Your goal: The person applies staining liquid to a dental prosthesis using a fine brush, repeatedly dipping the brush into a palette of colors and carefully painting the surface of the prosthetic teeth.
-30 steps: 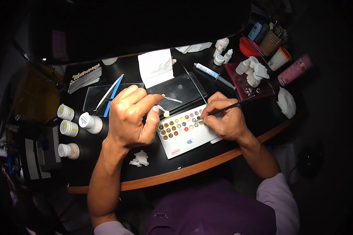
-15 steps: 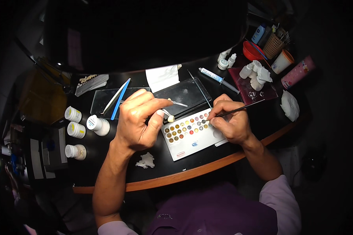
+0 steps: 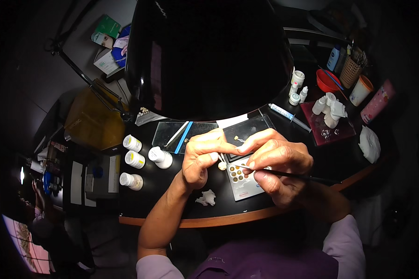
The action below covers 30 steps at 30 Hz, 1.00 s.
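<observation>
Brush: while your left grip pinches a metal holder, your right grip holds this.
Counter: narrow strip between palette and front edge.
Palette: right part hidden.

A dark purple garment covers the torso at five o'clock, a small pale squiggle of a marking across it near six. Lilac sleeves, the left toward seven o'clock, the right past four, leave both forearms bare.
</observation>
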Each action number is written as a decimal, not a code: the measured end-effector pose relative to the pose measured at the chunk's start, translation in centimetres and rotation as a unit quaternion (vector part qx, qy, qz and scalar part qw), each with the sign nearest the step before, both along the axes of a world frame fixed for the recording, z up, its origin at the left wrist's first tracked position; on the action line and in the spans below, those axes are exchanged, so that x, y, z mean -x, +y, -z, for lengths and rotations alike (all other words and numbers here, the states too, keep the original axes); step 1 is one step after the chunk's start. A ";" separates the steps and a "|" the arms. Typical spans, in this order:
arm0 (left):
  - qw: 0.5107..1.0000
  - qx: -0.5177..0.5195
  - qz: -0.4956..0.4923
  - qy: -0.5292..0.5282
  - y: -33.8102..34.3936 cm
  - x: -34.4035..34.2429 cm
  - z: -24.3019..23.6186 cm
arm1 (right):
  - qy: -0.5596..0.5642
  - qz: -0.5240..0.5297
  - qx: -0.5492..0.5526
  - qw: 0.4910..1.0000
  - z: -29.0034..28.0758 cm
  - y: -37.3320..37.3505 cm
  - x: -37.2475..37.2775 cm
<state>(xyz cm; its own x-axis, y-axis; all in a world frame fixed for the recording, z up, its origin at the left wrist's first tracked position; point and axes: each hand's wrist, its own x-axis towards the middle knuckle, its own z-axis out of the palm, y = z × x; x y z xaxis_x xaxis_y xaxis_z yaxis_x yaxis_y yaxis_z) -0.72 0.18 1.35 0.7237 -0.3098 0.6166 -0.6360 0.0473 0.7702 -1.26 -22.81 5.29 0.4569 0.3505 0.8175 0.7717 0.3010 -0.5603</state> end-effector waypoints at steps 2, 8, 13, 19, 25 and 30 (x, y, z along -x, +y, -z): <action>1.000 0.019 0.013 0.002 -0.1 0.1 0.2 | 0.020 -0.003 -0.025 0.999 0.8 0.7 0.3; 0.999 0.019 0.039 0.000 -0.4 0.1 -0.3 | -0.013 -0.002 -0.024 1.000 1.3 0.6 0.6; 0.999 -0.036 0.037 0.016 0.2 0.3 -0.2 | -0.074 0.058 -0.010 0.995 1.7 0.8 0.7; 0.998 -0.054 0.032 -0.008 -0.1 0.3 -0.7 | -0.084 0.057 0.020 0.995 1.6 0.4 0.7; 0.997 -0.067 0.028 -0.010 0.0 0.3 -0.7 | -0.075 0.061 0.013 0.995 1.7 0.6 0.9; 0.998 -0.057 0.030 -0.013 0.0 0.3 -0.8 | -0.080 0.059 0.017 0.995 1.6 0.5 1.0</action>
<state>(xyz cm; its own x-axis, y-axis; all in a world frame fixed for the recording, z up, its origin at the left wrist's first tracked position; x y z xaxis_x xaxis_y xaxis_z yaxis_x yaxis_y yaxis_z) -1.00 0.14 2.17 0.6858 -0.4205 0.5941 -0.6550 -0.0008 0.7556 -2.21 -22.27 3.72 0.3623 0.3308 0.8714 0.8804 0.1854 -0.4365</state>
